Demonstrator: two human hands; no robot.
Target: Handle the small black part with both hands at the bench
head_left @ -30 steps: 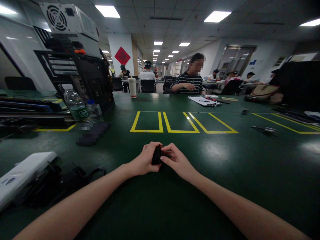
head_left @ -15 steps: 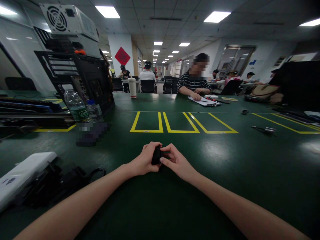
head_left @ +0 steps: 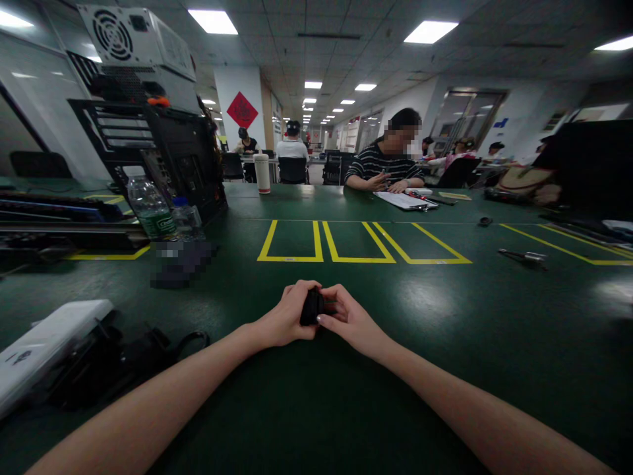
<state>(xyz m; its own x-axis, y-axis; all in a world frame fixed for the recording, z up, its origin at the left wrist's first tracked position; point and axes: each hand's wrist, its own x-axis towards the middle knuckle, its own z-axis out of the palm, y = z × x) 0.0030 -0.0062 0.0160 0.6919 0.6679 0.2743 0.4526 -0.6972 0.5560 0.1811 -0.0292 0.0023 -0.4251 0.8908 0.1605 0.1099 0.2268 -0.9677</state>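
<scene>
A small black object (head_left: 311, 307) is held between my two hands above the green tabletop (head_left: 316, 409); it is too dark and partly covered to tell its kind. My left hand (head_left: 287, 316) wraps round its left side, with the thumb below and the fingers over the top. From the right, my right hand (head_left: 349, 316) pinches at its edge with thumb and fingertips. Beyond the hands, yellow tape (head_left: 291, 259) marks several outlined areas on the table.
At left stand a computer case (head_left: 188, 158), a water bottle (head_left: 151, 208), a white box (head_left: 54, 343) and black cables (head_left: 128, 356). A metal tool (head_left: 524, 257) lies at right. Across the table a person in a striped top (head_left: 380, 165) sits by a clipboard (head_left: 405, 200).
My right fingers have shifted slightly at the black object, showing more of its right side. The person opposite has raised one hand from the clipboard.
</scene>
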